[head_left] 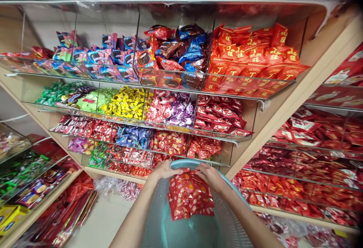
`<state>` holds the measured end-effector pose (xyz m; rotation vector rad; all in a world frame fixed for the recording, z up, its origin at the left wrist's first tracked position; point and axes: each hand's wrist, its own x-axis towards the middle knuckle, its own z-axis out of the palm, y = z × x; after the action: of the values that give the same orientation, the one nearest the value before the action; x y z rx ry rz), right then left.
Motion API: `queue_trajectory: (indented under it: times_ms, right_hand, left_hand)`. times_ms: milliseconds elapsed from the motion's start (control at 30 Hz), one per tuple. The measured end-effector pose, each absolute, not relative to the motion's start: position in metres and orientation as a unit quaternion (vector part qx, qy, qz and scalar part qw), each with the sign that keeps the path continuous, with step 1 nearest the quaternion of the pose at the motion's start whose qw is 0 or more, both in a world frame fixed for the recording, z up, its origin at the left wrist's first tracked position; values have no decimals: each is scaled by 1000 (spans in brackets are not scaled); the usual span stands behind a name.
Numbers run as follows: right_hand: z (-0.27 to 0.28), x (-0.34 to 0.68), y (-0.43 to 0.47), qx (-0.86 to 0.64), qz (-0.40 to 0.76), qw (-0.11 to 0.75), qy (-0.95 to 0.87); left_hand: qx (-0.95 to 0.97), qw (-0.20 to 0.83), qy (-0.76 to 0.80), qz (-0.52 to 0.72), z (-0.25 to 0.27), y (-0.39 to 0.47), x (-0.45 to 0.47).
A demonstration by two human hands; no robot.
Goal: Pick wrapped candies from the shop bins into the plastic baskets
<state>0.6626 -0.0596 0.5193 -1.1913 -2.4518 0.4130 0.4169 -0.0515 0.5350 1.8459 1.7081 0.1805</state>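
Observation:
Several shiny red candy packets, printed with small pale and orange designs, are bunched together between my hands inside the teal plastic basket. My left hand is closed at the upper left of the bunch, its thumb along the top edge, close to the basket's far rim. From the other side, my right hand curls its fingers over the packets' upper right. Some fingertips of both hands are hidden. Beneath the bunch the basket's smooth bottom shows. Similar red packets lie in a shelf compartment just beyond the rim.
Tiered clear-fronted shelves of wrapped sweets rise ahead, with orange-red bags at upper right and yellow sweets mid-left. A slanting wooden panel borders them on the right. Red packaging stands at lower left beside the pale floor.

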Motion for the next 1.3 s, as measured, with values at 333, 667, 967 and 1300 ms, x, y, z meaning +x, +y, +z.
queue_trajectory:
  times_ms: [333, 667, 967, 1300]
  right_hand:
    - [521, 669, -55, -442, 250, 273, -817]
    - [519, 672, -53, -514, 272, 295, -758]
    - [530, 680, -58, -522, 274, 341, -732]
    - [515, 650, -67, -464, 225, 396, -760]
  left_hand:
    - [702, 311, 637, 67, 531, -49, 414]
    - [722, 285, 629, 51, 528, -47, 412]
    - [729, 264, 630, 48, 527, -48, 414]
    - [725, 263, 634, 54, 527, -49, 414]
